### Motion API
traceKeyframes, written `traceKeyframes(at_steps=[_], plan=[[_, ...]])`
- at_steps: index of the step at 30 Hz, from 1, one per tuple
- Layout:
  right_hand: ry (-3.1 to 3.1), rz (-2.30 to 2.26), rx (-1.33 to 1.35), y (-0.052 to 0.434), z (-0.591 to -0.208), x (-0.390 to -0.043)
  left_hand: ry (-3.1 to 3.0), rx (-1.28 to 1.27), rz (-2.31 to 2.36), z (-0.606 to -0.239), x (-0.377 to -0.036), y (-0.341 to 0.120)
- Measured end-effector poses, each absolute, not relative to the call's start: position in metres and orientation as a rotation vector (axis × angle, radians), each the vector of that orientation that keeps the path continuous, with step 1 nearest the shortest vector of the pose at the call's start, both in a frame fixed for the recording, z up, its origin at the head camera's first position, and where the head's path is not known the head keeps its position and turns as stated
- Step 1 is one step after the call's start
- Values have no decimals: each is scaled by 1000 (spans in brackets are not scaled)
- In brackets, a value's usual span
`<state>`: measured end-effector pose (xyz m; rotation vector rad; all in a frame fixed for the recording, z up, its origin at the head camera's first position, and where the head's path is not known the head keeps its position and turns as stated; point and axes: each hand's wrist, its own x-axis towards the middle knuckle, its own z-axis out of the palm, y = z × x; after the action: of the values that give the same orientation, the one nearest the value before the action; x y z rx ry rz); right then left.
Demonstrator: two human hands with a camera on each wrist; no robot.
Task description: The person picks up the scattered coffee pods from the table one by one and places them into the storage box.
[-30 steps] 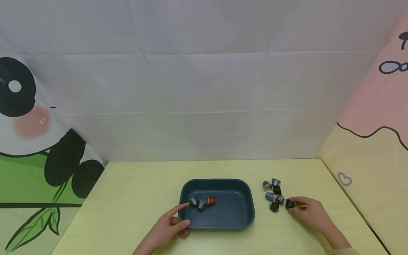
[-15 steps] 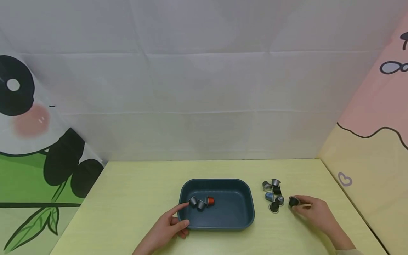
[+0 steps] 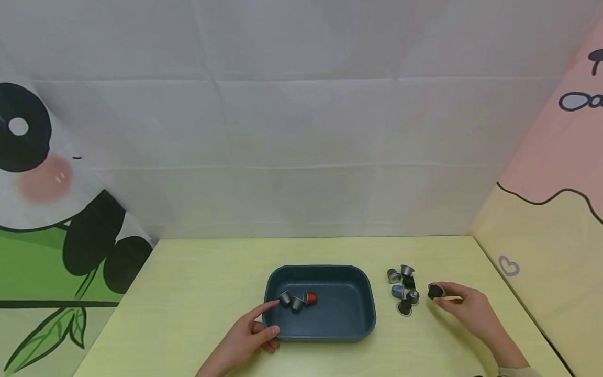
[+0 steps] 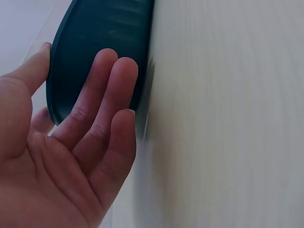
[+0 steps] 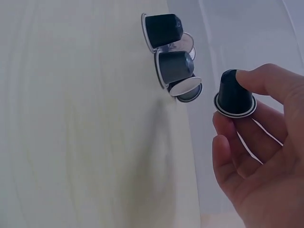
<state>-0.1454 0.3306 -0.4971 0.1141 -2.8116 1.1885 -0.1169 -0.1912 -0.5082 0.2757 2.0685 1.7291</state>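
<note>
Black coffee capsule (image 5: 235, 95) with a silver rim is pinched between the thumb and fingers of my right hand (image 3: 471, 313). It is held above the table, just right of a group of several capsules (image 3: 404, 289). At the tray's left end, my left hand (image 3: 245, 335) holds the dark teal tray (image 3: 346, 309), thumb and index finger at the rim. The other fingers lie along its outer wall in the left wrist view. Inside the tray's left half are two grey capsules (image 3: 297, 305) and a red capsule (image 3: 311, 297), all tipped over.
The pale yellow table (image 3: 212, 272) carries the tray near its middle. The loose group right of the tray includes a blue capsule (image 3: 398, 291), with black and silver ones around it. A white cloth (image 3: 301, 131) hangs behind, and printed panels flank both sides.
My right hand has drawn the black capsule slightly right and up, away from the group, and its base has turned upward. My left hand and the tray have stayed still.
</note>
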Motion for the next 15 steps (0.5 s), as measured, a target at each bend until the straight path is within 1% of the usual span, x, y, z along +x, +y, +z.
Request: traceKeyframes(at_steps=[15], plan=[[-2773, 1243, 148, 312, -478, -151, 2082, 287, 1722, -512, -118, -192]])
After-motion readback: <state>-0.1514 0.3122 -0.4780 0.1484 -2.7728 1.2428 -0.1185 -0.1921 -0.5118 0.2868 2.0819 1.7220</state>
